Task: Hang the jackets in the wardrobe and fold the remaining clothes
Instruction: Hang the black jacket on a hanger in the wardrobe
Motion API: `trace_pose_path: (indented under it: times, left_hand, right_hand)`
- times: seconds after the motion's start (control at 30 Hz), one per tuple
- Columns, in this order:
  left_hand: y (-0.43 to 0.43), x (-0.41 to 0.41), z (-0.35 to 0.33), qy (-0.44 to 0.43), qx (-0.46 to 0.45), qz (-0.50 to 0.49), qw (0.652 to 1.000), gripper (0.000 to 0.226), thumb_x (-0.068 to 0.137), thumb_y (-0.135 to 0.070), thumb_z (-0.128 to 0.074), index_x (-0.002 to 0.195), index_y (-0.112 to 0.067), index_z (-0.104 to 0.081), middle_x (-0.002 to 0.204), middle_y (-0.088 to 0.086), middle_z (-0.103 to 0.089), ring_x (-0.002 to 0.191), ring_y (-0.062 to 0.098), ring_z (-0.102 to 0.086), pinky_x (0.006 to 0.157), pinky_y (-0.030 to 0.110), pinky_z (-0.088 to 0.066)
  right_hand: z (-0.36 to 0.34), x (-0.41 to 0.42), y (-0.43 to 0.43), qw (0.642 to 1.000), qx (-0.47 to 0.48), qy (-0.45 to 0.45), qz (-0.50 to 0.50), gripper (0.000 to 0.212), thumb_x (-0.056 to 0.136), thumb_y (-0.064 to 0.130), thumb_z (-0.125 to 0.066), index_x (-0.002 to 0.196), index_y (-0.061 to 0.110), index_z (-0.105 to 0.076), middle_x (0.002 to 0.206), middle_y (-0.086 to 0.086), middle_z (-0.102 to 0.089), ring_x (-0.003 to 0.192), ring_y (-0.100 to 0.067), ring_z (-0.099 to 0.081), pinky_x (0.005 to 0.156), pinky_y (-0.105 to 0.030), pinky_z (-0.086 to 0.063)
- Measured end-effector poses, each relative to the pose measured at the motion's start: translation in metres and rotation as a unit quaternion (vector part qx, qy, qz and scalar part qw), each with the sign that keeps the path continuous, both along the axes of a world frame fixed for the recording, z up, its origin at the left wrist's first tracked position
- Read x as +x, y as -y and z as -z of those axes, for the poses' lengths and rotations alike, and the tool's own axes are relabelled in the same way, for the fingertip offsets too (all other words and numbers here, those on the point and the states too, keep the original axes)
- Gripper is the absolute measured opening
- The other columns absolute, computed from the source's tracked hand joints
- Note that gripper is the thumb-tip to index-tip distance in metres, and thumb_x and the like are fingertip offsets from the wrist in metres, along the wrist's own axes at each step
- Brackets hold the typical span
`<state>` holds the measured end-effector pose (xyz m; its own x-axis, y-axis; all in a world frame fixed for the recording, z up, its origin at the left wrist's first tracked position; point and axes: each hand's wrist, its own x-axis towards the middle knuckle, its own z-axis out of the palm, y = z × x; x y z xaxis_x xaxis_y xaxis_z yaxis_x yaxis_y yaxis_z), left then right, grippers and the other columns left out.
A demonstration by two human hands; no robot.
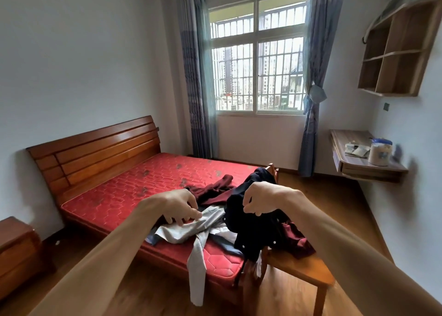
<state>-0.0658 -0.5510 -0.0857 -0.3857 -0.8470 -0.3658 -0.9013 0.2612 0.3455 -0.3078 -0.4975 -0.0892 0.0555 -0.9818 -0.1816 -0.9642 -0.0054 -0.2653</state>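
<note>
Head: jacket [248,222] in right hand [260,200], grey garment [191,229] under left hand [177,205]

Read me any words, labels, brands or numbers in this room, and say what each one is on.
No text here can be read.
Jar on the wall desk: label too blurred to read.
Packets beside the jar: too small to read.
The grey garment and the dark garment: no print visible.
</note>
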Motion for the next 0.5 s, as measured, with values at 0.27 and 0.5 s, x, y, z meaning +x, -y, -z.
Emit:
trace_pose_path:
  times: [0.27, 0.5]
  left_hand:
    - [0.104, -0.039, 0.026, -0.001, 0.029, 0.015, 0.999, 0.040, 0.093, -0.043, -0.066, 0.125, -0.018, -0.062, 0.103, 0.000, -0.072, 0.087, 0.015, -0.074, 0.085, 0.038, -0.061]
    - [0.232, -0.058, 0.045, -0.006, 0.038, 0.048, 0.998, 0.039, 0.092, -0.042, -0.067, 0.122, -0.017, -0.063, 0.100, 0.000, -0.071, 0.084, 0.015, -0.074, 0.078, 0.035, -0.061]
  right_hand:
    - [0.023, -0.052, 0.102, 0.999, 0.033, 0.017, 0.026, 0.027, 0.089, 0.024, -0.062, 0.108, 0.009, -0.073, 0.097, -0.006, -0.076, 0.094, -0.024, -0.073, 0.086, -0.037, -0.059]
    - [0.044, -0.076, 0.186, 0.994, 0.073, 0.001, 0.077, 0.029, 0.092, 0.020, -0.057, 0.110, 0.005, -0.073, 0.102, -0.013, -0.076, 0.094, -0.025, -0.074, 0.087, -0.036, -0.059]
